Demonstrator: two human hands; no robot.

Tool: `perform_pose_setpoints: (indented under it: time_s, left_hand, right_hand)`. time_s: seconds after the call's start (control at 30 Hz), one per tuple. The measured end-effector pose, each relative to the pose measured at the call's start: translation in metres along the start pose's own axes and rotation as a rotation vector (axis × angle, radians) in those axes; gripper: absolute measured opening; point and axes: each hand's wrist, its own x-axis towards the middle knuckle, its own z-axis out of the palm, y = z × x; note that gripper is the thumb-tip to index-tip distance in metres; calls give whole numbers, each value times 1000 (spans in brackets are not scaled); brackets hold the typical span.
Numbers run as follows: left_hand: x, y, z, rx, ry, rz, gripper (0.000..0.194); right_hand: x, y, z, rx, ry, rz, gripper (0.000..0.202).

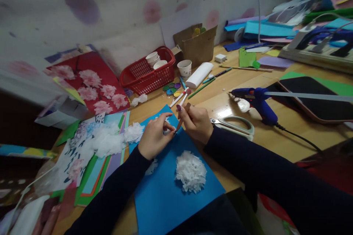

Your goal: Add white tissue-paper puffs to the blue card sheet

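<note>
Brown stick slanting into the gap between two busy hands

Out on the far left, a red picture of pink blossoms (pixel 91 84) is leaning by the wall, and below it a heap of white fluff (pixel 106 143) is sitting across loose papers. Moving right, a white paper puff (pixel 134 132) is lying at the edge of the blue sheet (pixel 162 198), with the red basket (pixel 149 77) standing behind.

And here's the action! The left hand (pixel 157 134) is arching over the sheet's upper part, its thumb and forefinger coming together at the tips; whether they're pinching anything, I can't tell. White paper is peeking out beneath. Just right of those fingertips, the brown stick (pixel 180 122) is slanting, its top pointing up and away to the right, its lower end aiming down-left at the left thumb. That's the line that's counting: tip close by the left hand, shaft in the right, and contact at the tip too small to call.

Nearer the body, a crumpled white paper flower (pixel 191 172) is resting on the blue. The right hand (pixel 198 123) is curling its fingers firmly around the stick. Beyond, scissors (pixel 238 126) are lying on the table (pixel 264 136), and a blue glue gun (pixel 255 101) is pointing its nozzle leftward.
</note>
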Motion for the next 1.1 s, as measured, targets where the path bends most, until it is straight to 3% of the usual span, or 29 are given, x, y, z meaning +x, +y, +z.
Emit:
perform_pose_setpoints:
  time_s: [0.17, 0.3, 0.57, 0.73, 0.8, 0.87, 1.03, 1.1]
  left_hand:
    - [-9, -9, -27, 46, 8, 70, 30]
    - [-31, -23, -45, 131, -52, 23, 31]
    - [-53, -32, -38, 125, -234, -78, 47]
    - [-55, -35, -35, 106, -245, -99, 52]
    - [-57, -35, -34, 110, -232, -103, 52]
    - [-58, -34, -31, 127, -221, -93, 52]
    - [-61, -35, -25, 132, -199, -74, 50]
    - [-63, -36, -23, 115, -187, -66, 50]
  right_hand:
    - [-2, 2, 2, -40, -38, -46, 36]
    - [-4, 5, 2, -43, -77, -173, 33]
    - [-6, 1, -2, -135, -189, -423, 31]
    - [-5, -12, -1, -135, -349, -746, 31]
    - [-5, -12, 0, -121, -355, -827, 32]
    - [-6, -10, 0, -121, -297, -739, 31]
    - [-5, -4, -5, 134, 75, -16, 35]
    - [-4, -4, -6, 249, 198, 153, 37]
